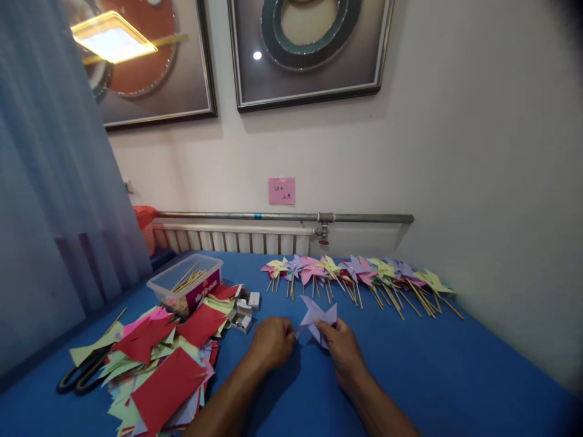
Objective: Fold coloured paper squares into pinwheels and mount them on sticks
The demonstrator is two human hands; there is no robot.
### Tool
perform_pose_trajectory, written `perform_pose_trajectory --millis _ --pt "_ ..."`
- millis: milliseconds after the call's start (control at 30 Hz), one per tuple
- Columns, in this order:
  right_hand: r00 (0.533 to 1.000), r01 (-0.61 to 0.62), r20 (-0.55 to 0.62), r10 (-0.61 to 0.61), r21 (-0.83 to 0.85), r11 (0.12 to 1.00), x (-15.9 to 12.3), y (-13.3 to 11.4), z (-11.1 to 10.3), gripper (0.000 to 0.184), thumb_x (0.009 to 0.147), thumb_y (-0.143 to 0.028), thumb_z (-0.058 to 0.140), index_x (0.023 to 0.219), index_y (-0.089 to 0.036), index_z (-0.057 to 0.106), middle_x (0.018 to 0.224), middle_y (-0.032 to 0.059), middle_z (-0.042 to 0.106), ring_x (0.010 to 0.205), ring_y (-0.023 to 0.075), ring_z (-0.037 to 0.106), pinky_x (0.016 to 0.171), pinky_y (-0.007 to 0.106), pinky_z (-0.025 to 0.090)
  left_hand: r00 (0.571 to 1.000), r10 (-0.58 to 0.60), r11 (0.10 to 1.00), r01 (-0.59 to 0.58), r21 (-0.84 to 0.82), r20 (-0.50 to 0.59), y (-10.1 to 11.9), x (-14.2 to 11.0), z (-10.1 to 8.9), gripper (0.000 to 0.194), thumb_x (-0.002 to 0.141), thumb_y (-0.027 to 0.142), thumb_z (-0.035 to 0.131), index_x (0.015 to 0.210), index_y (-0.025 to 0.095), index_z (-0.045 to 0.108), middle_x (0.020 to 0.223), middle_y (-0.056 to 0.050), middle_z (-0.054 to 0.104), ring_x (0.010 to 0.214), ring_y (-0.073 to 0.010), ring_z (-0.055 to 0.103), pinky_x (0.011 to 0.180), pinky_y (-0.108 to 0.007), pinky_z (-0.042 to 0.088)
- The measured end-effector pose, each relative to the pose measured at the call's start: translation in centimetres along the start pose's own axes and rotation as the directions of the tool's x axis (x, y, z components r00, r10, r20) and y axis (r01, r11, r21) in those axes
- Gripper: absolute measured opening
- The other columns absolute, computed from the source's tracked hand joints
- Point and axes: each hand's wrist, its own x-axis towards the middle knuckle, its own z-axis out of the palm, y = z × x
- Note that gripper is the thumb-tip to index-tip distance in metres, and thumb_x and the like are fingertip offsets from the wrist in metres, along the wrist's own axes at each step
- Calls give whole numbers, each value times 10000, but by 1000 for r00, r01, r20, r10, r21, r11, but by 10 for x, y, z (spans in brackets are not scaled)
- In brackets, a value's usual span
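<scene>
My right hand pinches a lavender paper pinwheel by its right side, thumb on the front. No stick shows on this pinwheel. Close to its left edge is my left hand, fingers curled closed; what they hold, if anything, is hidden. Two small white boxes, one a box with small metal bits, stand left of my left hand. Farther left lie piles of coloured paper, with a red sheet on top. Finished pinwheels on sticks lie in a row behind my hands.
A clear plastic tub with thin wooden sticks stands at the back left. Black-handled scissors lie beside the paper. A radiator and pipe run along the wall behind the blue table. A blue curtain hangs at left.
</scene>
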Motion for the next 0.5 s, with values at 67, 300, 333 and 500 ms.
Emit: perform_pose_trajectory --millis 67,300,333,500 --pt "1000 4 12 -3 -7 1000 0 0 1 246 634 -387 785 803 -217 727 705 26 751 670 242 677 622 317 495 998 -15 994 22 105 -66 -3 1 -17 151 796 200 683 647 213 699 684 -75 695 694 -231 635 695 -303 368" --pt "999 -42 32 42 4 999 -4 -1 3 253 626 -385 776 806 -210 745 708 25 755 633 224 650 588 300 461 938 -300 791 346 506 -172 -33 11 -95 274 928 316 537 905 206 787 981 -188 804 950 -333 741 791 -363 481" --pt "999 -40 36 40 2 999 -4 0 3 271 630 -388 777 828 -204 754 722 27 762 638 223 652 592 299 462 935 -319 779 350 520 -153 -37 11 -98 279 931 307 526 923 217 791 1010 -183 810 972 -335 745 795 -367 487" --pt "998 -28 53 30 -45 999 -3 5 1 319 654 -402 763 887 -185 761 773 36 776 664 216 659 613 292 478 933 -352 775 335 536 -73 -48 15 -89 285 908 250 523 981 199 794 1120 -222 796 1051 -372 745 804 -400 508"
